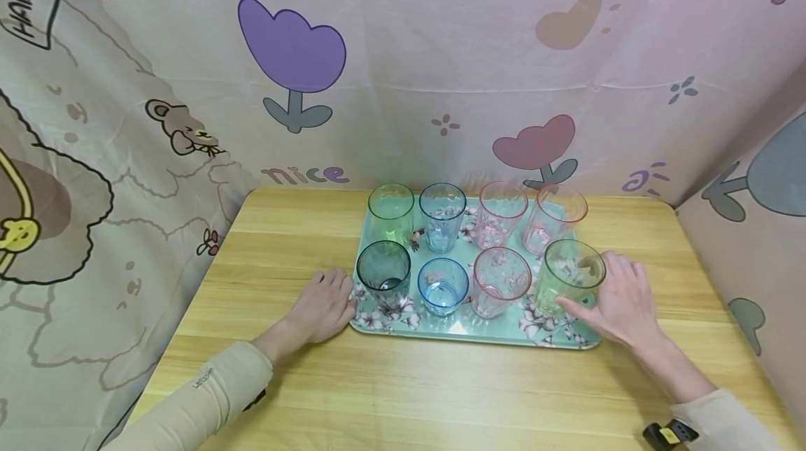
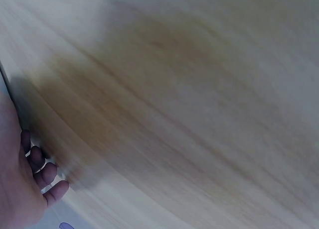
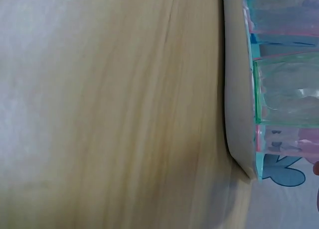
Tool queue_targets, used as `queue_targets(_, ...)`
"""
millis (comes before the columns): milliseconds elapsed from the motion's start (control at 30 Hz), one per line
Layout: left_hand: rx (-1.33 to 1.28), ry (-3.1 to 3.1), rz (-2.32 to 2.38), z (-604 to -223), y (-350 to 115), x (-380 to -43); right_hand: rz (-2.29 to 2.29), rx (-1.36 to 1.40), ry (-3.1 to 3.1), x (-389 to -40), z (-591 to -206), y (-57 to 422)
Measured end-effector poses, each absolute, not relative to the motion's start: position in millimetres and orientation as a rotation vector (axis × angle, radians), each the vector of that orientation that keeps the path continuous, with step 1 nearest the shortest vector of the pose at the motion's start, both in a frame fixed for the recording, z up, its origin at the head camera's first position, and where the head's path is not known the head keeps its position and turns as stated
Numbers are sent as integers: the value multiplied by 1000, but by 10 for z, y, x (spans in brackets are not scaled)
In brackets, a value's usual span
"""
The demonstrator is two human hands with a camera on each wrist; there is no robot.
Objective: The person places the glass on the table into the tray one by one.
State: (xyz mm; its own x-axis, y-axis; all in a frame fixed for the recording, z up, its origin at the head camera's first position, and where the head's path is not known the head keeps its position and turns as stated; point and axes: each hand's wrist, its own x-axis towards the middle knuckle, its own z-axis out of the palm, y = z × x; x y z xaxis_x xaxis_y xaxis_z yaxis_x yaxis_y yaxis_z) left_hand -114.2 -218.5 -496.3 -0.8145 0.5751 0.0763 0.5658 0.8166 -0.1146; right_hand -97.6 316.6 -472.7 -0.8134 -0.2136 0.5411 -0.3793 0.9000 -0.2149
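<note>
My right hand [image 1: 623, 301] holds a green-tinted drinking glass [image 1: 557, 290] at the tray's front right corner, thumb across its near side and fingers round its right. In the right wrist view, that green glass [image 3: 289, 92] stands upright, and just a fingertip [image 3: 316, 168] shows at the edge. My left hand [image 1: 324, 304] rests on the table against the left side of the mint floral tray [image 1: 466, 332], fingers loosely bent, thumb side by the rim. The left wrist view has its fingers [image 2: 46, 175] at the lower left. Nearest to it is a dark grey glass [image 1: 384, 276].
On the tray also stand a green glass [image 1: 392, 212], a tall blue glass [image 1: 443, 220], a short blue glass [image 1: 443, 288] and pink-rimmed glasses [image 1: 502, 283]. The wooden table [image 1: 403, 395] meets a printed cloth [image 1: 403, 101] at the back and sides.
</note>
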Motion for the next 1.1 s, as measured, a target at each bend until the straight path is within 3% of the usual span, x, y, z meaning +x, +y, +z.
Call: queue_targets(1100, -895, -2918, 98, -4967, -2208, -1159, 484, 488, -2642, -950, -4740, 3161)
